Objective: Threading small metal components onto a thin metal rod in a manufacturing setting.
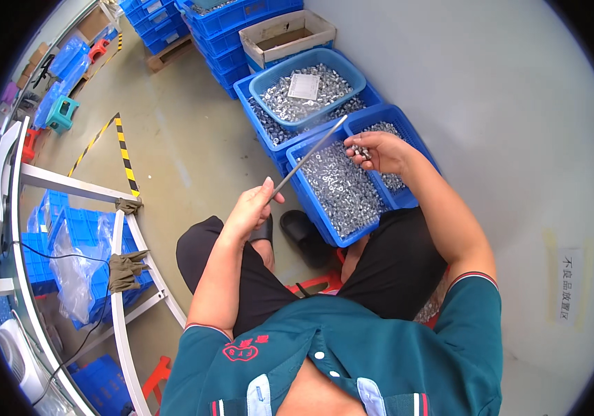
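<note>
My left hand (pixel 250 208) is closed round the lower end of a thin grey metal rod (pixel 305 161). The rod slants up to the right, its tip above the rim of a blue divided bin (pixel 317 225). In my right hand (pixel 380 151) are several small metal parts (pixel 360 152), held in curled fingers over the bin's divider. Loose shiny metal parts (pixel 342 187) fill the bin's larger left compartment. More of them (pixel 390 177) lie in the narrower right compartment, partly hidden under my right hand and forearm.
Beyond the bin, a light-blue tub (pixel 359 73) of metal parts with a white card (pixel 304 87) sits on a blue crate. An open carton (pixel 259 52) and stacked blue crates (pixel 217 35) stand behind. A white-framed bench (pixel 75 186) is at left, a wall (pixel 519 139) at right.
</note>
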Tool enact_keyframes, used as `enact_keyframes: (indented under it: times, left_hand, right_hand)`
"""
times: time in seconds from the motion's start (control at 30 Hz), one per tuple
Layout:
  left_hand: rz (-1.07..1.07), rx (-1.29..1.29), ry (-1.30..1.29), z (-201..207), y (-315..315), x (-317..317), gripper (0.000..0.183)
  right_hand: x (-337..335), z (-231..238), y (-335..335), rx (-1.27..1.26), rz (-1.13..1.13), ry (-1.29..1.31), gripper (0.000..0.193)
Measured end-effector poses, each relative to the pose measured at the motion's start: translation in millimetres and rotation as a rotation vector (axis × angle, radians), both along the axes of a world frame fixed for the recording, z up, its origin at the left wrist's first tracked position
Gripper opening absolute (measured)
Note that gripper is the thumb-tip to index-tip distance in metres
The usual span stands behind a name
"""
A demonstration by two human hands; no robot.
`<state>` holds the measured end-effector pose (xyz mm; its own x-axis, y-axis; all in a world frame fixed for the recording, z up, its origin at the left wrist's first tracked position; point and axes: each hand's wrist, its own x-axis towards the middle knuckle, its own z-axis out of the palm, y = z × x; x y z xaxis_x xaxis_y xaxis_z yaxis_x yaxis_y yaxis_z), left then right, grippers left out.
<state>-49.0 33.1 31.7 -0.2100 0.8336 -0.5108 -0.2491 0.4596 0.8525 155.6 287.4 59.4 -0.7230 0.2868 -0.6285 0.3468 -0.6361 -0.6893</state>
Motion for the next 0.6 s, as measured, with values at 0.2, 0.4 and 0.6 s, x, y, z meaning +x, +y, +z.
enact_keyframes:
  times: [0.2, 0.4, 0.6]
  left_hand:
    - [-0.042, 0.075, 0.07, 3, -8, -1, 0.056]
    - [-0.076, 0.125, 0.116, 5, -17, -1, 0.055]
    - [-0.129, 0.162, 0.159, -2, -16, 2, 0.051]
  right_hand:
    - [0, 7, 1, 0.093, -0.104, 0.056, 0.016]
    - [6, 15, 2, 0.021, -0.204, 0.189, 0.013]
    - [11, 17, 7, -0.07, -0.384, 0.343, 0.009]
